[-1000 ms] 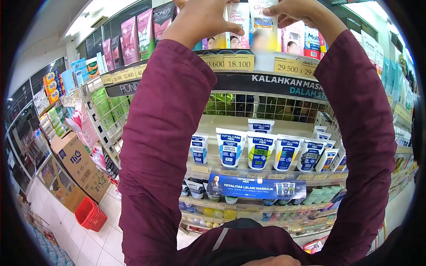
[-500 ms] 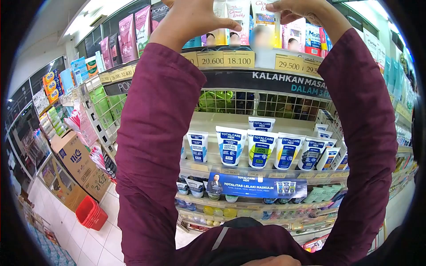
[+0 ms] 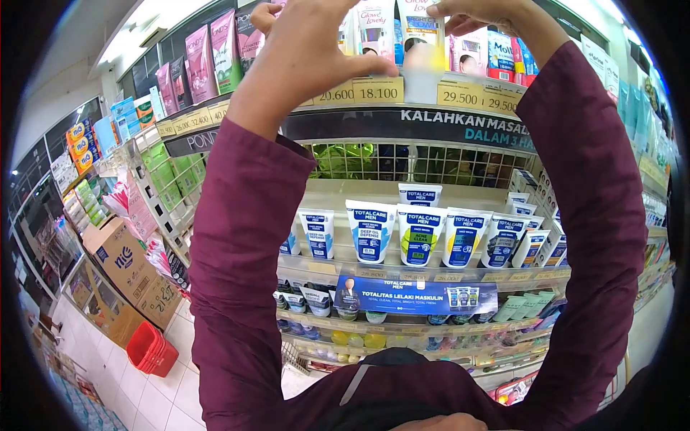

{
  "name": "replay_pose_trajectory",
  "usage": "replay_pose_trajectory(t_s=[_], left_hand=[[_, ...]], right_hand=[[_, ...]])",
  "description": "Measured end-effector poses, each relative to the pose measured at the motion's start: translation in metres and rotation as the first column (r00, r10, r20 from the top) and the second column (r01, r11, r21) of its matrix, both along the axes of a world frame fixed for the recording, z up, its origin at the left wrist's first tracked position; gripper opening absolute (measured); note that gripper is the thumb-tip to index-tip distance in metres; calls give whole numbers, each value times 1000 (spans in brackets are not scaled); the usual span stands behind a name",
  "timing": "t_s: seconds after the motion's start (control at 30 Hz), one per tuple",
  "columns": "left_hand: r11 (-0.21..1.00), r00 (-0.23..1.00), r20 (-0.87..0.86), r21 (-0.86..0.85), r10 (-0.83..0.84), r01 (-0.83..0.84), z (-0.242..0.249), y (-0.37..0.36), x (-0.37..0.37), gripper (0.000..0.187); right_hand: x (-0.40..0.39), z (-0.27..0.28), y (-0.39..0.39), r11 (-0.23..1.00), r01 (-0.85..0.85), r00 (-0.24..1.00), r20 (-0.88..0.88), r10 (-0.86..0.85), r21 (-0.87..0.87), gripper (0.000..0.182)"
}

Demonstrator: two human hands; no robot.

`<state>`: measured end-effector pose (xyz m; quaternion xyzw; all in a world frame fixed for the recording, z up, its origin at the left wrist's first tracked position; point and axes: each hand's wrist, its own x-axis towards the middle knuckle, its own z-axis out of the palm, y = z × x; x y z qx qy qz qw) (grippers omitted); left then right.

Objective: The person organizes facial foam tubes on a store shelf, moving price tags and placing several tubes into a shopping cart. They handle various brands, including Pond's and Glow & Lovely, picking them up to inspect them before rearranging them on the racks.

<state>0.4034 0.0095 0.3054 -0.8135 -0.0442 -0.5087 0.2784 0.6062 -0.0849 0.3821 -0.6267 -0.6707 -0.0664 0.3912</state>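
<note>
Reaching overhead, left hand [image 3: 309, 50] and right hand [image 3: 478, 11] flank the Glow & Lovely tubes [image 3: 377, 29].

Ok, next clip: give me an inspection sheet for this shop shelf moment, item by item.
Surface: top shelf with yellow price tags along its edge.
Job's things: Glow & Lovely tubes standing in a row on the top shelf.
Clutter: Total Care Men tubes one shelf down; pink Pond's packs at left.
Grippers: left hand raised in front of the tubes, thumb out; right hand at the tube tops; contact cannot be told.
Cables: nothing seen.
Surroundings: cardboard boxes and red baskets on the tiled floor.
</note>
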Motion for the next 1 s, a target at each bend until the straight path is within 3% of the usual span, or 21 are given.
replay_pose_trajectory(t_s=[0.1, 0.23, 0.43, 0.5, 0.53, 0.6, 0.67, 0.7, 0.73, 0.8, 0.87, 0.93, 1.0], left_hand=[[997, 997, -34, 25, -66, 67, -6, -4, 2, 73], [1000, 999, -43, 7, -30, 30, -10, -6, 3, 74], [999, 999, -32, -29, -27, 26, -21, -3, 5, 69], [979, 997, 82, 204, -5, -12, -30, 4, 6, 58], [979, 997, 80, 203, -8, -9, -35, 3, 6, 58], [970, 986, 82, 184, 143, -156, -47, -2, 8, 65], [967, 988, 99, 217, 116, -135, -56, 3, 11, 64], [970, 986, 102, 193, 131, -149, -61, 4, 13, 63], [972, 983, 105, 168, 148, -164, -66, 5, 13, 62], [957, 976, 91, 198, 198, -213, -70, 4, 14, 61], [949, 973, 155, 241, 170, -204, -75, 2, 16, 62], [985, 988, 33, 79, 153, -155, -79, -13, 20, 64], [947, 957, 106, 148, 270, -284, -79, -13, 24, 56]], right_hand=[[2, 0, 3, 1000, -20, 1000, 13, 20, -5, 57], [1, -1, -3, 997, -72, 997, 17, 72, -10, 57], [0, 1, -3, 999, -4, 1000, 22, 5, -40, 64], [-1, -1, -8, 999, 37, 999, 28, -37, 15, 67], [-2, -3, -12, 994, 77, 996, 35, -80, 72, 70], [3, -11, -22, 986, 104, 992, 54, -112, 132, 72], [7, -27, -32, 885, 117, 964, 162, -210, 450, 69], [-1, -40, -37, 840, 120, 973, 107, -206, 530, 52], [3, -49, -38, 840, 123, 972, 106, -209, 528, 52], [19, -71, -38, 871, -10, 918, 351, -187, 491, 30], [15, -102, -44, 857, 5, 802, 510, -311, 515, 16], [16, -118, -44, 844, -15, 754, 560, -343, 537, 16], [13, -123, -43, 833, 3, 739, 560, -375, 554, 17]])
